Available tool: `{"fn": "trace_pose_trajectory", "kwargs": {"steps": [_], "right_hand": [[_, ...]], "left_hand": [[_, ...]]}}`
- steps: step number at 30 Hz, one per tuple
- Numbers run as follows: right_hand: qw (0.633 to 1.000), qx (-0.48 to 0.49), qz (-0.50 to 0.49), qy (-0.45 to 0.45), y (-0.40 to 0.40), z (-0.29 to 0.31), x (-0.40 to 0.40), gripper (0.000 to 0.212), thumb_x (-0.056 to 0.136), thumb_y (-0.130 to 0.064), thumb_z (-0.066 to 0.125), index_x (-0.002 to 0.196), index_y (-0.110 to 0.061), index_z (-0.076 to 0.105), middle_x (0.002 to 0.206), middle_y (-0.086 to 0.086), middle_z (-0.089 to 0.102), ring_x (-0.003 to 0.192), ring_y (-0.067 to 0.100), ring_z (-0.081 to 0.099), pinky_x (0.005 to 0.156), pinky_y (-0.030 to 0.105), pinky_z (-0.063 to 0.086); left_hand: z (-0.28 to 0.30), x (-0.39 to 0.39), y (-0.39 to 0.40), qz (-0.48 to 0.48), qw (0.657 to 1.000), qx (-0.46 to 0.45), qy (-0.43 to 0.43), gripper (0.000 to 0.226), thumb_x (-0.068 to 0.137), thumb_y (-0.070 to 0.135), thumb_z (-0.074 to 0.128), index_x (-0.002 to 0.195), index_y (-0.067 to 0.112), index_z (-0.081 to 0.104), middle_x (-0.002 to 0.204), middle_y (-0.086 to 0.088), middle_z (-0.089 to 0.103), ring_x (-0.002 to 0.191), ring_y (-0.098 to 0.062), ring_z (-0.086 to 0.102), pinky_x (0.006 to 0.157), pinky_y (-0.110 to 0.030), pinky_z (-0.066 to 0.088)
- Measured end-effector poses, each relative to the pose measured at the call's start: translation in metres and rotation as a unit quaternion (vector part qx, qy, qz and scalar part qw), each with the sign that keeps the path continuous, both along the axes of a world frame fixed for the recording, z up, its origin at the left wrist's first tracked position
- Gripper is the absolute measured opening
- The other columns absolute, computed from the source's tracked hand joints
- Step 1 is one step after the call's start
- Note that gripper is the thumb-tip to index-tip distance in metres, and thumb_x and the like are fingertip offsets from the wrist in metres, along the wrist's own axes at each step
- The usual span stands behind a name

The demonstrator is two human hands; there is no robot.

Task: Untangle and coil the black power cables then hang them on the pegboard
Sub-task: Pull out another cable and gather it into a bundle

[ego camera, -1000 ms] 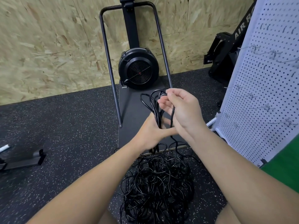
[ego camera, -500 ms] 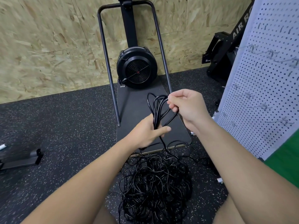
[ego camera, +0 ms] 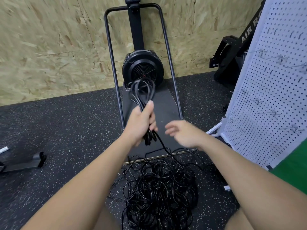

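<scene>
My left hand [ego camera: 139, 123] grips a partly coiled black cable [ego camera: 141, 92], whose loops stick up above my fist while its plugs hang just below it. One strand runs from that bundle down into a big tangled pile of black cables [ego camera: 159, 186] on the floor between my forearms. My right hand [ego camera: 181, 134] hovers to the right of the coil, fingers relaxed and blurred, holding nothing. The white pegboard [ego camera: 272, 90] stands at the right with several metal hooks.
A black fan-wheel exercise machine [ego camera: 142, 68] with a tubular frame and flat base plate stands straight ahead against the chipboard wall. Another black machine [ego camera: 232, 53] sits behind the pegboard. A dark bracket [ego camera: 25, 163] lies on the rubber floor at left. Green matting [ego camera: 292, 176] is at right.
My right hand has let go of the loops and dropped away to the right, fingers relaxed. My left hand has raised the coil, holding it alone.
</scene>
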State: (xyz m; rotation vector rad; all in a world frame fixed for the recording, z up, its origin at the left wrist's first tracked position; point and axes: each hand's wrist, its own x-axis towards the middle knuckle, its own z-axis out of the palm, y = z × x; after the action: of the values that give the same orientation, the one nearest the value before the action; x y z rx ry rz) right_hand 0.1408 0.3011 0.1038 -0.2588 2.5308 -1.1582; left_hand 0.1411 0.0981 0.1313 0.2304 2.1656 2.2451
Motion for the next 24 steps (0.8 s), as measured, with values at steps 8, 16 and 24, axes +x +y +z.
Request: {"fn": "trace_pose_trajectory", "kwargs": {"steps": [8, 16, 24], "right_hand": [[0.982, 0.089, 0.165, -0.007, -0.021, -0.054, 0.008, 0.008, 0.099, -0.035, 0.075, 0.107, -0.032, 0.073, 0.096, -0.012, 0.061, 0.079, 0.007, 0.057, 0.074, 0.029, 0.045], [0.997, 0.036, 0.047, -0.049, -0.012, -0.04, 0.001, 0.035, 0.11, -0.05, 0.057, 0.101, -0.022, 0.078, 0.098, -0.01, 0.083, 0.063, 0.002, 0.057, 0.071, 0.029, 0.046], [0.999, -0.029, -0.03, -0.001, -0.006, -0.013, -0.006, 0.051, 0.105, -0.056, 0.063, 0.071, -0.019, 0.061, 0.064, 0.0, 0.055, 0.069, 0.021, 0.056, 0.084, 0.037, 0.045]], "left_hand": [[0.013, -0.019, -0.042, 0.081, 0.979, 0.181, -0.039, 0.04, 0.115, 0.048, 0.055, 0.082, 0.026, 0.046, 0.068, 0.003, 0.025, 0.053, -0.013, 0.021, 0.047, -0.027, 0.025], [0.019, -0.022, -0.081, 0.128, 0.969, 0.207, -0.036, 0.039, 0.114, 0.047, 0.056, 0.083, 0.026, 0.046, 0.07, 0.003, 0.022, 0.053, -0.012, 0.02, 0.048, -0.027, 0.021], [0.026, -0.022, -0.099, 0.164, 0.965, 0.202, -0.033, 0.04, 0.113, 0.043, 0.06, 0.079, 0.026, 0.046, 0.069, 0.003, 0.028, 0.054, -0.013, 0.024, 0.052, -0.03, 0.018]]}}
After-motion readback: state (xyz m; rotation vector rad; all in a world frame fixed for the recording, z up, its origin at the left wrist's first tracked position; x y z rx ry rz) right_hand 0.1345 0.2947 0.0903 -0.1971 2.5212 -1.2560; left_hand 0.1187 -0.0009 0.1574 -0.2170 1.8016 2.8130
